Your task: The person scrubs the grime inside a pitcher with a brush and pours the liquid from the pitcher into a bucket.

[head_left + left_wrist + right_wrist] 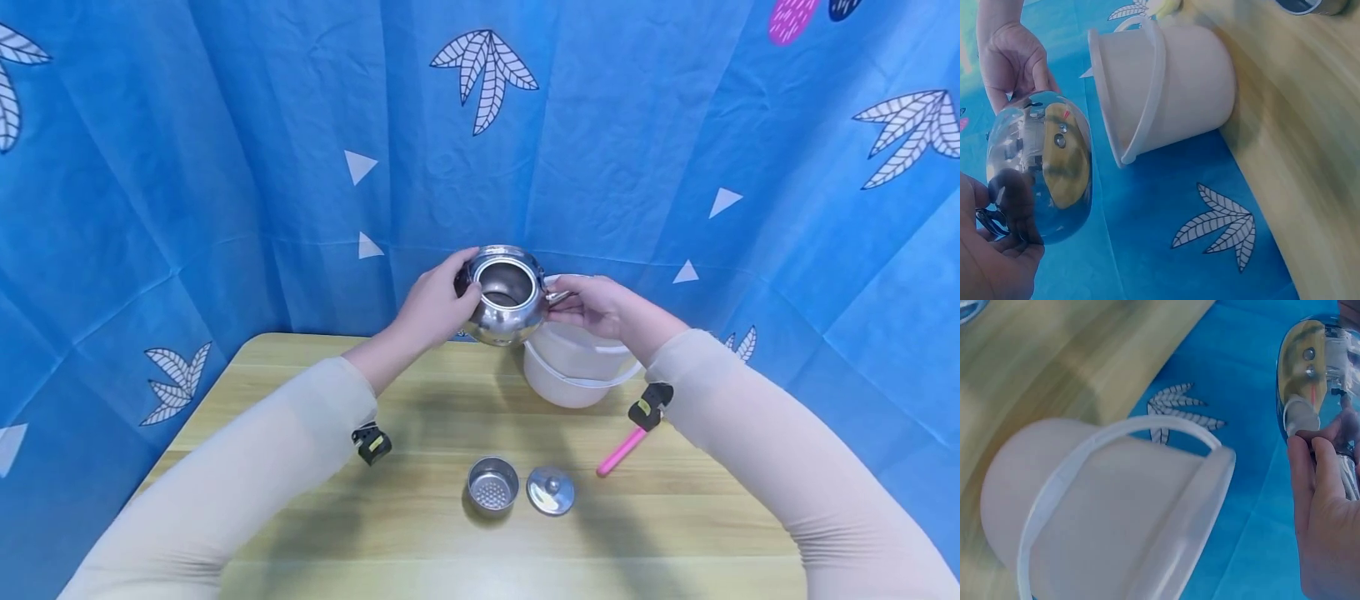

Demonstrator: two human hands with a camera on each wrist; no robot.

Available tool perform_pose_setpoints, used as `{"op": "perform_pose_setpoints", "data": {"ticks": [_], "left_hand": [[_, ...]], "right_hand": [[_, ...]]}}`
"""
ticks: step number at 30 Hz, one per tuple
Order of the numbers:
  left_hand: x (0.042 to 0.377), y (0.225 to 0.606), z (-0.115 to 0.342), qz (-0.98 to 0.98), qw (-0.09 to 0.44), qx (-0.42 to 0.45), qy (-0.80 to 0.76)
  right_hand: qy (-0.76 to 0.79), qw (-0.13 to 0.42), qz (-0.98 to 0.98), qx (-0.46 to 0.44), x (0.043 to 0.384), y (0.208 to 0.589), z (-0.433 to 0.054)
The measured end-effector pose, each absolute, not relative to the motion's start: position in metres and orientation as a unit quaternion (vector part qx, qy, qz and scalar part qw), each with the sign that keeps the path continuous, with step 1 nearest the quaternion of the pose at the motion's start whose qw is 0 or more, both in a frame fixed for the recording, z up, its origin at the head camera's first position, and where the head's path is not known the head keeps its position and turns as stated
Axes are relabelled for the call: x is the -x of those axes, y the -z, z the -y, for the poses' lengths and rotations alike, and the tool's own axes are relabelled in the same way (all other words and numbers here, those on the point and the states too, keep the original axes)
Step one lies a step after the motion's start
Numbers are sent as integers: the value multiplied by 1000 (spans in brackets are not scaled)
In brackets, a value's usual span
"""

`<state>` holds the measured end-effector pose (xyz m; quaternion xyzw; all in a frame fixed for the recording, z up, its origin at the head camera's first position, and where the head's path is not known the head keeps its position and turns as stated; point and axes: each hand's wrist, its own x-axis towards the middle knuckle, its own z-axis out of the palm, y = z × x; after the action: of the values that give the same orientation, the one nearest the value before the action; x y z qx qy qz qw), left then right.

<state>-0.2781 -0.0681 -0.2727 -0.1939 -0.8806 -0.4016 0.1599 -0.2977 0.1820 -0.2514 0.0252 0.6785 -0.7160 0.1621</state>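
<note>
A shiny metal teapot [501, 327], lidless, is held up over the back of the table, its round mouth turned toward the head camera. My left hand [441, 307] grips it on the left by the handle [992, 222], thumb near the mouth's rim. On the other side my right hand [596, 307] pinches the spout [1349, 476] between thumb and fingers. Below and behind the right hand stands a white bucket [558, 387] with its bail handle hanging down. A small metal strainer cup [492, 487] with a perforated bottom sits on the table beside a round metal lid [551, 492].
A pink stick-like handle [621, 454] lies on the wood-patterned table [420, 533] under the right forearm, its far end hidden. Blue patterned curtain [300, 167] hangs close behind the table and at both sides.
</note>
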Motion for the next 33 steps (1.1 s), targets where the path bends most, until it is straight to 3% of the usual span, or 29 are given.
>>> {"op": "perform_pose_setpoints", "data": {"ticks": [33], "left_hand": [[309,265,8,863,180,242,406]], "right_hand": [[746,93,-657,-54,307,231,-235]]}}
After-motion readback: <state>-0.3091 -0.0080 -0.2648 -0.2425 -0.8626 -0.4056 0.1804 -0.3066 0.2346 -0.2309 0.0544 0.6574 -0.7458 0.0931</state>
